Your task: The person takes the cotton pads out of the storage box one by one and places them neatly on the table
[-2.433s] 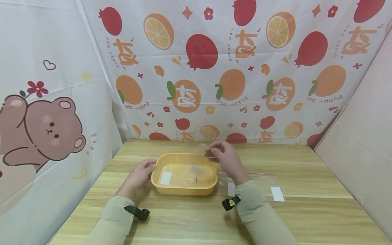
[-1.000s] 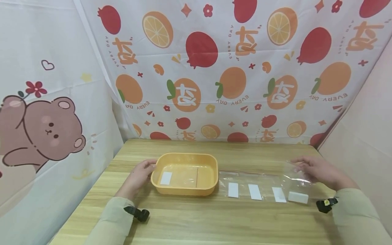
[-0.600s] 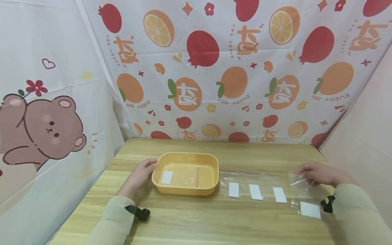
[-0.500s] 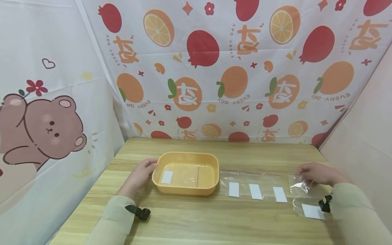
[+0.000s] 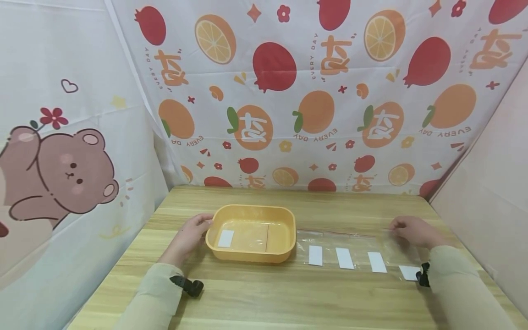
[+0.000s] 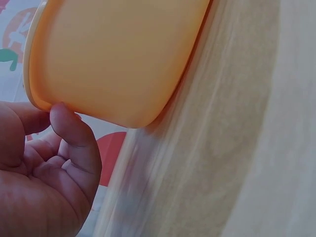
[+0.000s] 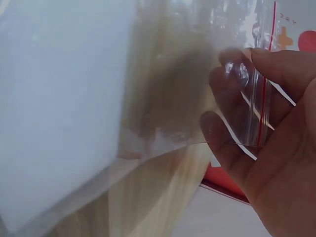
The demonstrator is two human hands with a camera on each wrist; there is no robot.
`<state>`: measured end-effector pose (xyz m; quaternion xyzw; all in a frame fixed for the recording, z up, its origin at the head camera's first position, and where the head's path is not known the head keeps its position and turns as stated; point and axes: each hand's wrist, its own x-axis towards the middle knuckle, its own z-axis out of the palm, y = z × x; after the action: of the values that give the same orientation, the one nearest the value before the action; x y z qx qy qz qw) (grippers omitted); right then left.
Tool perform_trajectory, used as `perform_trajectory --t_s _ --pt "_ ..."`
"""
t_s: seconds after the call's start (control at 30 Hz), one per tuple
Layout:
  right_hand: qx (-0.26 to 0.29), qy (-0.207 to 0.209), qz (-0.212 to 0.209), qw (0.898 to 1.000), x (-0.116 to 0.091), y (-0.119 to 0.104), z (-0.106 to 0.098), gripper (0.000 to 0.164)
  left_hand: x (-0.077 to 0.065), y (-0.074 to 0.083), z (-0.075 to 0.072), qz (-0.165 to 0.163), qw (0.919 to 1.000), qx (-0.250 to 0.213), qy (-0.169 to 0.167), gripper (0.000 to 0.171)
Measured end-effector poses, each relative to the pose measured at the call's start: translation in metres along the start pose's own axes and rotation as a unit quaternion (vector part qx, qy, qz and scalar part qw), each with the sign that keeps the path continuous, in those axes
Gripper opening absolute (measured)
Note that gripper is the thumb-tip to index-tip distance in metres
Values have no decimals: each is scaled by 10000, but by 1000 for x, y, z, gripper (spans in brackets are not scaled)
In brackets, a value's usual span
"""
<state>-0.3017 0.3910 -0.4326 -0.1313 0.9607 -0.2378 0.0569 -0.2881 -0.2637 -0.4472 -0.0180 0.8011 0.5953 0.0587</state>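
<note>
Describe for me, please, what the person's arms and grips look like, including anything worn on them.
The left sleeve and right sleeve are long, plain and pale khaki. Over the left cuff, a black strap carries a small black left camera; a similar black right camera sits at the other cuff. The left grip and right grip show no gloves.

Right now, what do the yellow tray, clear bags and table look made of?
Tray: probably smooth, satin plastic, judging by its soft sheen. Bags: apparently thin, glossy plastic film, transparent with bright glints. Table: wood or printed laminate, fairly matte, by its streaky grain.
</note>
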Motion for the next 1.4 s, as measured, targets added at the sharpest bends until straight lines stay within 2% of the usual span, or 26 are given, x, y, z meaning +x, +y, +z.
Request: perform_trajectory --t_s 0.2,0.43,0.63,0.83,1.13,1.4 --pt "-210 118 48 9997 7 1 5 7 -1 1 1 -8 10000 10 23 43" --pt "-330 -63 152 9993 7 3 8 9 0 0 0 26 10000 -27 12 43" --pt "-28 -276 240 9993 8 2 13 11 1 -1 -2 -39 10000 36 35 44" --pt "-57 -95 416 9991 8 0 19 12 2 -2 -1 -7 10000 34 -1 45" --pt "-414 -28 429 9982 6 -2 19 10 2 -3 -1 -1 10000 29 -5 44" --pt "-574 140 97 9982 10 -6 15 9 2 -4 0 -41 10000 49 44 44"
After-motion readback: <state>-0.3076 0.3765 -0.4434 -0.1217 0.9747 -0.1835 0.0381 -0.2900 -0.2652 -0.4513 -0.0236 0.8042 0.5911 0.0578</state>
